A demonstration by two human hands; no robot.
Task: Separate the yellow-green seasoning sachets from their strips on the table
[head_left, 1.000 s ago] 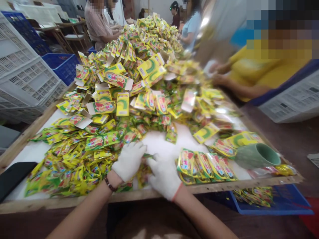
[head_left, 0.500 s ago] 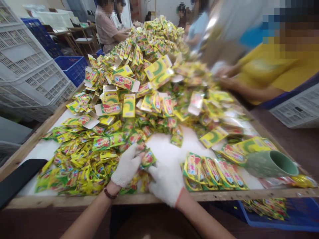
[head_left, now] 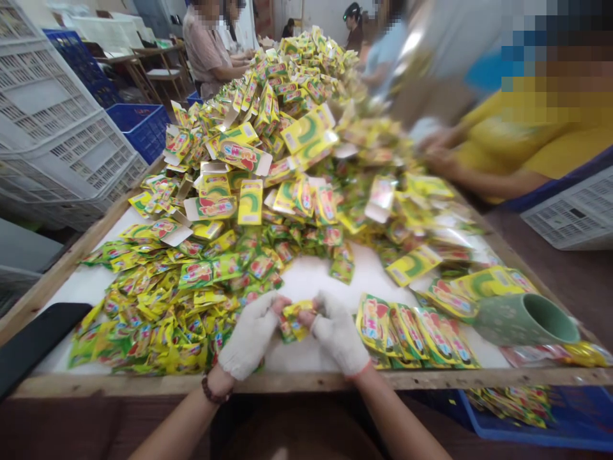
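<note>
Both hands wear white gloves with bare fingertips. My left hand (head_left: 253, 332) is closed on the left end of small yellow-green candy sachets (head_left: 295, 319), and my right hand (head_left: 338, 332) pinches their right end. How many sachets lie between the fingers I cannot make out. Left of my hands spreads a heap of loose sachets (head_left: 163, 313). To the right, several filled sachets stand in an overlapping row (head_left: 412, 329) along the table's front edge. Behind my hands rises a big pile of yellow printed cartons (head_left: 249, 201) mixed with sachets.
A black phone (head_left: 41, 342) lies at the left corner. A green cup (head_left: 527, 319) rests on its side at right. Below is a blue crate (head_left: 536, 434); white crates (head_left: 62, 128) are stacked at left. A co-worker in a yellow shirt (head_left: 517, 140) works at right; others stand farther back.
My right hand has risen and turned inward to pinch the sachets. My left hand has shifted slightly right and down; the sachets now sit between both hands.
</note>
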